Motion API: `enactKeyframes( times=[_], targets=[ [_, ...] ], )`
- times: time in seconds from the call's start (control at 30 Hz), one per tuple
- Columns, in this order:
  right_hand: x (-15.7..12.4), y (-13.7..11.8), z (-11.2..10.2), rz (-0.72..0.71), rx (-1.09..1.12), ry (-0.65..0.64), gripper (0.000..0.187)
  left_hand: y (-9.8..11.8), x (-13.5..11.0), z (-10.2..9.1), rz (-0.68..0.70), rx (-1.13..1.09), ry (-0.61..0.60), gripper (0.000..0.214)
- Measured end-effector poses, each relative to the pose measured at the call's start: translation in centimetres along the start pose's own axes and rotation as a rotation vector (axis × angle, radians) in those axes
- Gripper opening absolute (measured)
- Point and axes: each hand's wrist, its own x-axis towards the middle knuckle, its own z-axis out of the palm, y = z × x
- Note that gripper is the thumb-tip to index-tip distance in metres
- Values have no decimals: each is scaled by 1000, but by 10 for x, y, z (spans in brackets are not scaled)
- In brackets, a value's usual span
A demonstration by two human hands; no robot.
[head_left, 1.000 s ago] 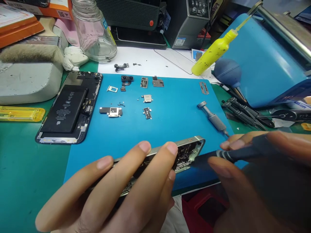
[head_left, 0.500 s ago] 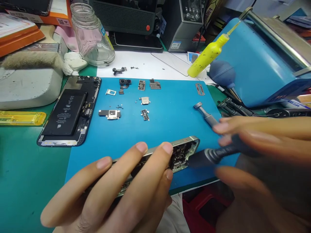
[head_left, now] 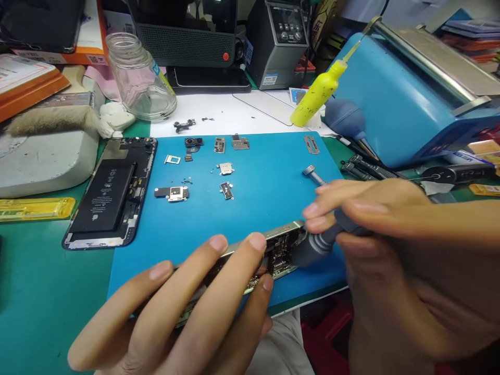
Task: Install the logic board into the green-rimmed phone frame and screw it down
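My left hand (head_left: 183, 307) grips an opened phone frame (head_left: 279, 250), fingers wrapped over its far edge, holding it tilted above the front of the blue mat (head_left: 269, 192). My right hand (head_left: 390, 250) pinches a dark screwdriver (head_left: 318, 245) whose tip points into the frame's exposed right end. Several small metal brackets and a camera module (head_left: 193, 142) lie in rows on the mat beyond. A second phone body with a black battery (head_left: 111, 190) lies at the mat's left edge.
A glass jar (head_left: 138, 78) and a yellow squeeze bottle (head_left: 318, 96) stand at the back. A blue machine (head_left: 406, 99) fills the right side. Spare screwdrivers (head_left: 367, 167) lie right of the mat, one (head_left: 312, 174) on it. A yellow tool (head_left: 35, 207) lies far left.
My right hand has slid left along the screwdriver and brought it closer into the frame's end. The view has tilted down a little. The left hand keeps its grip.
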Motion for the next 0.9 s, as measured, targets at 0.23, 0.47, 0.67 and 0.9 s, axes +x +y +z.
enactKeyframes(
  times=[0.23,0.47,0.67,0.9],
  targets=[
    [4,4,11,-50,26,96,55,14,-2,8,-152,-1,33,47],
    [0,3,6,-12,25,74,38,8,-1,1,-137,-33,-35,31],
    [-5,17,-6,-72,-126,428,40,-2,6,-4,-198,-164,-200,14],
    [-19,14,-18,63,-496,115,75,-19,9,-9,-194,-261,-367,42]
  ],
)
